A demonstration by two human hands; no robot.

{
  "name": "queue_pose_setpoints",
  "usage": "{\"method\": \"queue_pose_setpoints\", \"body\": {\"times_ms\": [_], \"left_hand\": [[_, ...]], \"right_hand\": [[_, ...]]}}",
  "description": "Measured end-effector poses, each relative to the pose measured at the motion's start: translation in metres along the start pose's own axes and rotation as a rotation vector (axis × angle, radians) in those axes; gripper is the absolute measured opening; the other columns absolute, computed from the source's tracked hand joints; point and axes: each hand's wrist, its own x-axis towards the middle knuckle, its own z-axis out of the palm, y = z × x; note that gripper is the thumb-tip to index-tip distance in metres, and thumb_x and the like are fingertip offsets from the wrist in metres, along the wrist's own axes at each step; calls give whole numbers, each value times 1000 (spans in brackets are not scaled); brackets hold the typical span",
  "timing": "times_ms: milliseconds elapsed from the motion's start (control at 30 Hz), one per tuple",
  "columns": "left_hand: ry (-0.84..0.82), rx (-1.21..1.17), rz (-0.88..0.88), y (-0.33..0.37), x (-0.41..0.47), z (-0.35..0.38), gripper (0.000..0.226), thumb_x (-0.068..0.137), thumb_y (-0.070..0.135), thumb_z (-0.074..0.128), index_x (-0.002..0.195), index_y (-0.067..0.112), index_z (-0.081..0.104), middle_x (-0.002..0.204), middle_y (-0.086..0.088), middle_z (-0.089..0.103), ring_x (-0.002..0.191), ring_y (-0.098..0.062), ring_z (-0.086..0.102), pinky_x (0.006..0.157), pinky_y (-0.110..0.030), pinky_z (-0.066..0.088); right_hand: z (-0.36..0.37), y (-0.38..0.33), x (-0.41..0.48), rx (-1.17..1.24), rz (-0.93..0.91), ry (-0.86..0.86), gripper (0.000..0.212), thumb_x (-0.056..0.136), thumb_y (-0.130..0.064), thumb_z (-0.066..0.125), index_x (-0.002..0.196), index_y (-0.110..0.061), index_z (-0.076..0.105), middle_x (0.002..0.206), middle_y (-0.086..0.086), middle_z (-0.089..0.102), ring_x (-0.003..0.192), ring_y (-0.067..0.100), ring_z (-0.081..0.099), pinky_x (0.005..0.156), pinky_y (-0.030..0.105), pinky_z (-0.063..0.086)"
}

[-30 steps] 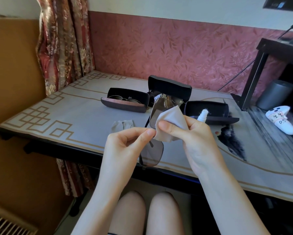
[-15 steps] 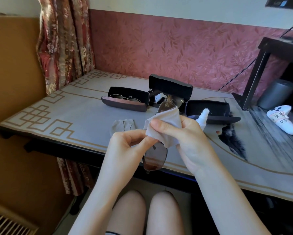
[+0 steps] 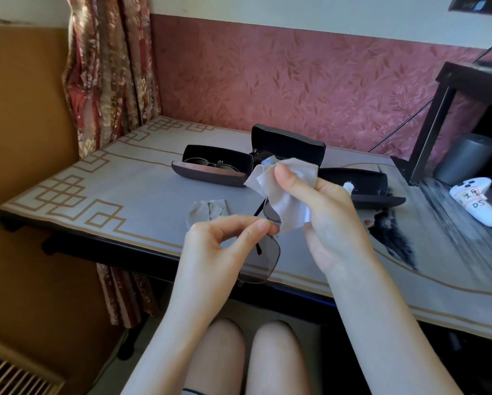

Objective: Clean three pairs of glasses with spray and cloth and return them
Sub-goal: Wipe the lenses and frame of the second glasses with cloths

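Over the table's front edge my left hand (image 3: 224, 240) pinches a pair of tinted glasses (image 3: 263, 259) at the bridge. Its lower lens hangs free; its upper lens is wrapped in a grey cleaning cloth (image 3: 284, 195) that my right hand (image 3: 324, 215) grips with thumb and fingers. Behind my hands lie three open black cases: the left case (image 3: 210, 172) holds dark glasses, the middle case (image 3: 289, 143) has its lid up, and the right case (image 3: 364, 189) is partly hidden. Only the white tip of the spray bottle (image 3: 349, 187) peeks out behind my right hand.
A second folded grey cloth (image 3: 207, 210) lies on the table mat (image 3: 111, 195) left of my hands. A white game controller (image 3: 478, 201) and a grey cylinder (image 3: 464, 158) sit at the right under a dark stand (image 3: 429, 132). A curtain hangs at the back left.
My right hand has worked the cloth up and over the upper lens, now covering it fully. The glasses have tilted slightly in my left hand's pinch.
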Motion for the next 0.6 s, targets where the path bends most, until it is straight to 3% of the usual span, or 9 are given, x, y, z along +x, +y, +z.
{"method": "queue_pose_setpoints", "body": {"times_ms": [67,133,167,200,267,333,400,467,600], "left_hand": [[1,-5,-3,-1,0,1,14,86,28,70,76,32,78,84,15,76,95,-1,69,98,-40,50],[8,-10,-6,-2,0,1,16,86,25,69,75,32,78,83,14,76,95,-1,69,98,-40,49],[14,-10,-10,-2,-1,1,18,86,23,68,75,32,78,83,14,76,94,-2,69,98,-40,49],[21,-7,-13,-2,-1,1,18,86,21,68,75,32,78,83,13,76,94,-2,69,98,-39,50],[27,5,-12,-3,-1,1,17,86,20,69,76,30,79,83,12,76,93,-3,69,96,-39,51],[30,8,-9,-6,-2,2,14,85,20,69,79,28,79,83,10,76,92,-5,69,95,-39,51],[43,2,-9,-8,-2,2,10,84,20,70,80,24,79,83,8,76,91,-6,70,94,-38,52],[56,1,-10,-9,-2,2,10,84,19,70,81,24,78,82,8,76,89,-6,70,91,-35,52],[56,-4,-28,-7,-2,2,17,84,18,68,78,32,76,79,14,75,87,0,69,84,-23,50]], "right_hand": [[4,-1,-2,-19,-18,10,29,78,-46,73,90,-21,79,109,0,73,137,18,41,117,47,26],[5,-1,-2,-39,-34,10,38,72,-58,73,92,-26,79,118,0,69,146,20,25,118,50,20],[4,-1,-2,-36,-36,2,37,72,-57,73,91,-26,79,113,-1,71,145,18,26,119,50,17],[2,-1,-1,-35,-26,-14,33,75,-52,73,88,-23,78,103,-4,74,140,15,34,119,48,17],[-1,-2,-1,-38,3,-45,23,75,-37,75,85,-16,77,87,-6,73,116,8,55,112,35,30],[-1,-1,-4,-47,3,-60,24,66,-31,74,83,-14,75,81,-2,72,95,8,64,94,22,44],[1,1,-9,-77,2,-75,24,63,-27,75,82,-12,74,76,0,72,79,5,66,74,10,49],[2,5,-13,-91,13,-84,22,65,-22,77,82,-9,73,73,1,72,70,4,66,63,9,50],[-3,10,-15,-110,42,-83,13,70,-15,79,78,-9,72,70,0,71,65,4,66,59,11,49]]}}
